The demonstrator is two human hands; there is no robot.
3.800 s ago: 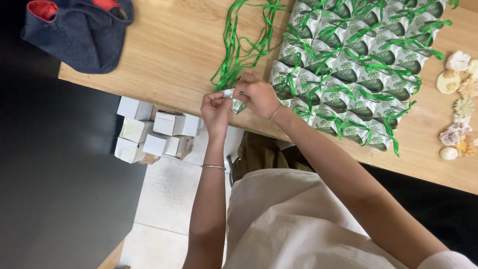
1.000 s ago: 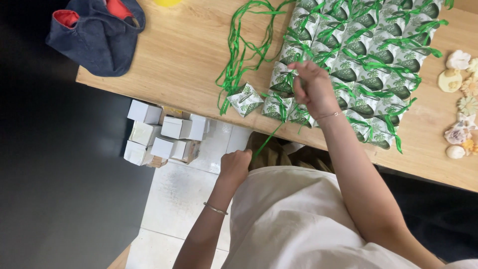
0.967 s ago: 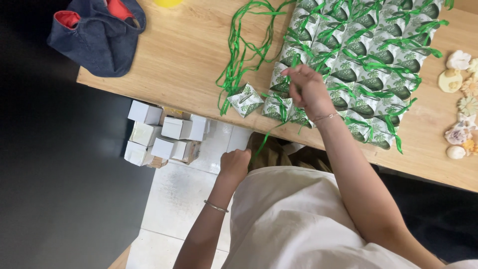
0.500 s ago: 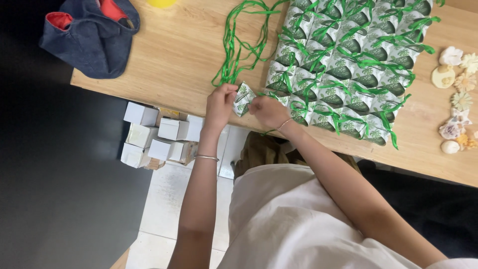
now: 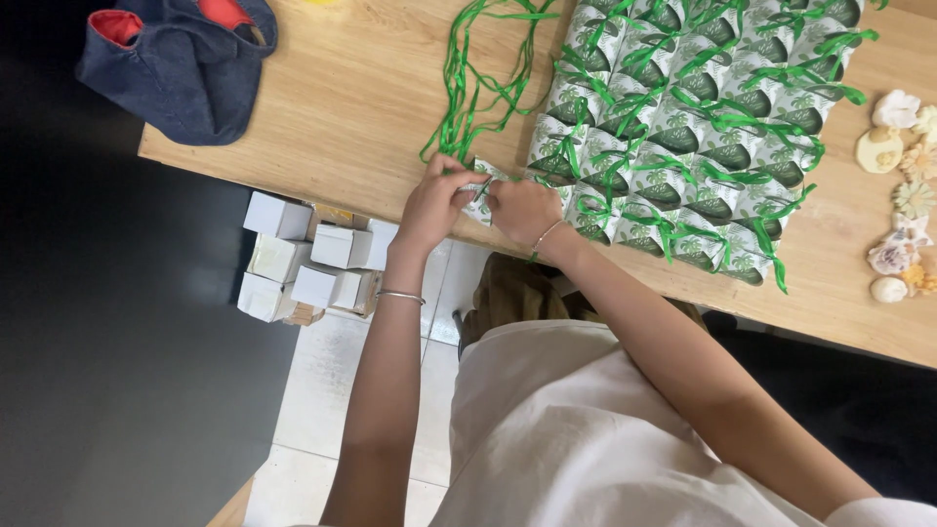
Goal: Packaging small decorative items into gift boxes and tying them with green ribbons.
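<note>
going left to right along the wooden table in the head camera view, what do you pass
Dark blue bag → loose green ribbons → rows of green-and-white gift boxes tied with ribbon → seashells.

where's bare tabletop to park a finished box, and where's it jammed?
Free: bare wood between the denim bag and the loose green ribbons; also the strip between the tied gift boxes and the seashells. Jammed: around both hands at the table's near edge.

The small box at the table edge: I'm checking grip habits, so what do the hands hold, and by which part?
Both hands, left and right, pinch the small box between them by its sides, fingertips on the green ribbon at its top.
</note>
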